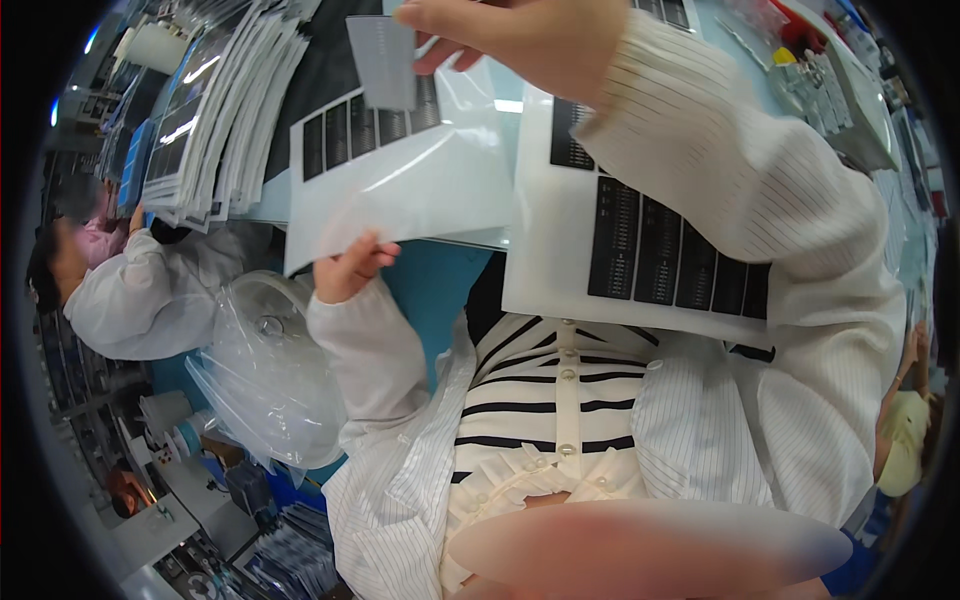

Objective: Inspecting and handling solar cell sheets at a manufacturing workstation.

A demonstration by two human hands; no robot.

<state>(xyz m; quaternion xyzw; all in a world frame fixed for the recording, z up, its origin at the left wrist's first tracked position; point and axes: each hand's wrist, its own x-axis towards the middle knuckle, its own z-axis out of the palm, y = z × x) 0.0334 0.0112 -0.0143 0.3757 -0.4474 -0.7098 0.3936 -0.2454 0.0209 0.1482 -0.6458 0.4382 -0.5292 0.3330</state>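
My right hand (535, 45) reaches across the upper middle, its thumb and fingers pinching a small grey rectangular piece (383, 65) by its right edge. That piece hangs over a glossy white sheet (420, 195) with a row of black rectangular labels along its upper part. My left hand (355, 266) grips this sheet at its lower left edge, fingers curled. Under my right forearm lies a second white sheet (545, 240) with rows of black labels; the sleeve hides part of it, and its near edge reaches my striped top.
A thick stack of sheets (235, 120) stands at the upper left, near a white roll (155, 48). Left of me is a bin (280, 370) lined with clear plastic. A co-worker in white (150, 295) sits farther left. A pale box (850, 100) stands at the upper right.
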